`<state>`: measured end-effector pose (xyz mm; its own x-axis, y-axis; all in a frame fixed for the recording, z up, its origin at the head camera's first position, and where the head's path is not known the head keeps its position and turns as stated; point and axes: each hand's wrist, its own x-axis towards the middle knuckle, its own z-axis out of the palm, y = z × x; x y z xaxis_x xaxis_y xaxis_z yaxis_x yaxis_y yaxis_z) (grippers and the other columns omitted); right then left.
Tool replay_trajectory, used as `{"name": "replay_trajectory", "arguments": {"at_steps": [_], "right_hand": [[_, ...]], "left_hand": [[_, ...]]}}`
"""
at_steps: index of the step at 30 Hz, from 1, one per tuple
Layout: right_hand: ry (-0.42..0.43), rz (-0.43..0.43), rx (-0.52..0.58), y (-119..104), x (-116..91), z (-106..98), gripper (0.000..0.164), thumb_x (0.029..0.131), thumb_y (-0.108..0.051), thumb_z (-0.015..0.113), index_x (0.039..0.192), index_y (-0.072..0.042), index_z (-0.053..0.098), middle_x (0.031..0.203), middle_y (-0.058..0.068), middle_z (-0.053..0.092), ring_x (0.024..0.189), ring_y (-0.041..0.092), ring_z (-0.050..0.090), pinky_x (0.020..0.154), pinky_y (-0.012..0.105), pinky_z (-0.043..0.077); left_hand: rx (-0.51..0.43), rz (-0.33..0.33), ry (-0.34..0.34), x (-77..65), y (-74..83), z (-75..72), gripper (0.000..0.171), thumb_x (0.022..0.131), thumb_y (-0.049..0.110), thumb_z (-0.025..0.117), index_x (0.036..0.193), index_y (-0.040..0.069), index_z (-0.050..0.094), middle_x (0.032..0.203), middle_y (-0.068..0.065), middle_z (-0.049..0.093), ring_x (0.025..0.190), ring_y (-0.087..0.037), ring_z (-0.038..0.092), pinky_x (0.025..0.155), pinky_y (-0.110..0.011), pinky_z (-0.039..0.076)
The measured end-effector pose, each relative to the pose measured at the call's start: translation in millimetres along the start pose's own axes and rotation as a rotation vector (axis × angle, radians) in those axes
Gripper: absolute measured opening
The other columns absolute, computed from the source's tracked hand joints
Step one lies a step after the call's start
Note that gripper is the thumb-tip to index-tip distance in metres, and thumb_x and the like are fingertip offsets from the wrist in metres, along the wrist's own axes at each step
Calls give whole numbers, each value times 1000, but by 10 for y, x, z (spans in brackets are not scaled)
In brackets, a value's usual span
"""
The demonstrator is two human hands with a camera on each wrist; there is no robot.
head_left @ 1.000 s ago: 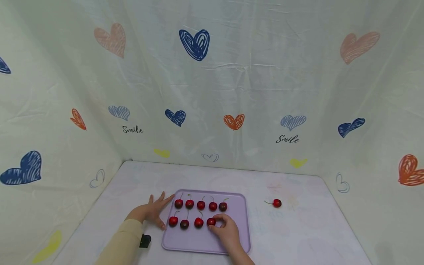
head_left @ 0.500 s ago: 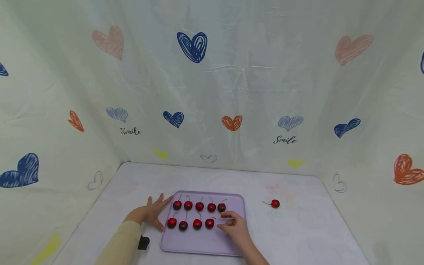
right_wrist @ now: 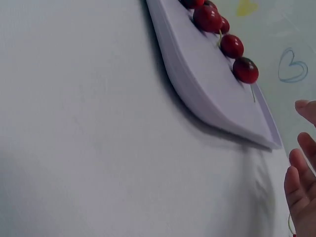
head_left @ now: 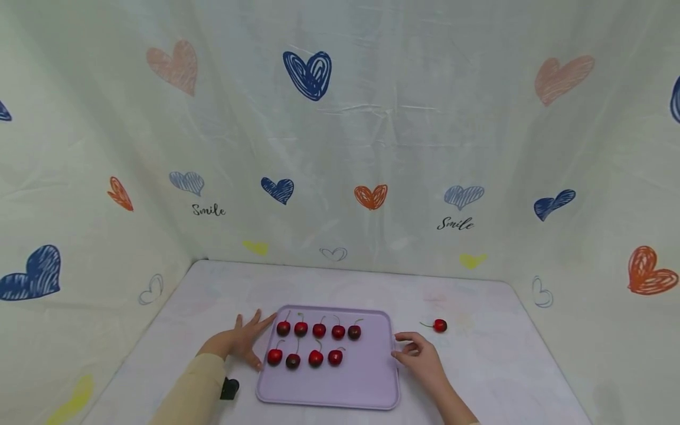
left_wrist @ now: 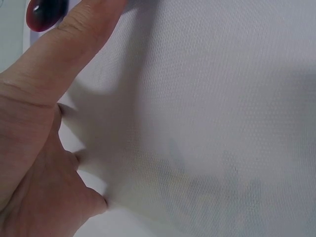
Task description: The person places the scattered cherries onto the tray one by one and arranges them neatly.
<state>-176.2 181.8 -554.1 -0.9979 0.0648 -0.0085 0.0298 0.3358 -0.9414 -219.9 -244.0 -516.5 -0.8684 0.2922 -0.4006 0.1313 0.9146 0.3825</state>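
Note:
A lilac tray [head_left: 366, 381] lies on the table with stemmed red cherries set in two rows, a back row [head_left: 338, 332] and a front row [head_left: 316, 358]. Fingers spread, my left hand [head_left: 245, 343] rests at the tray's left edge; the left wrist view shows its thumb beside a dark cherry [left_wrist: 45, 14]. My right hand [head_left: 422, 360] is at the tray's right edge, fingers loosely bent and nothing between them. In the right wrist view this hand [right_wrist: 304, 170] appears at the far right, apart from the tray's corner. A single cherry [head_left: 440, 326] lies beyond it on the table.
A small black object [head_left: 229, 389] sits beside my left forearm. Behind the pale table [head_left: 478, 378] hangs a white curtain [head_left: 340, 136] printed with hearts, which also closes in both sides.
My right hand has let go of the last cherry in the front row and moved right, off the tray to its edge. The left hand stays at the left edge.

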Motion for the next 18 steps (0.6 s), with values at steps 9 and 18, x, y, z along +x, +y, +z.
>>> {"name": "replay_trajectory", "arguments": {"at_steps": [9, 18], "right_hand": [[68, -184, -218, 155, 123, -456, 37, 72, -2, 83, 106, -10, 71, 106, 0, 64, 88, 18, 58, 75, 27, 50], [97, -286, -368, 217, 302, -796, 36, 71, -4, 85, 105, -8, 72, 101, 1, 66, 100, 23, 55, 86, 40, 44]], "left_hand": [[-20, 24, -2, -44, 33, -26, 112, 63, 26, 92, 153, 10, 26, 154, -36, 10, 127, -73, -2, 94, -82, 16], [-24, 38, 5, -49, 16, -26, 114, 62, 26, 93, 153, 9, 25, 153, -37, 10, 127, -73, -2, 93, -82, 16]]}}
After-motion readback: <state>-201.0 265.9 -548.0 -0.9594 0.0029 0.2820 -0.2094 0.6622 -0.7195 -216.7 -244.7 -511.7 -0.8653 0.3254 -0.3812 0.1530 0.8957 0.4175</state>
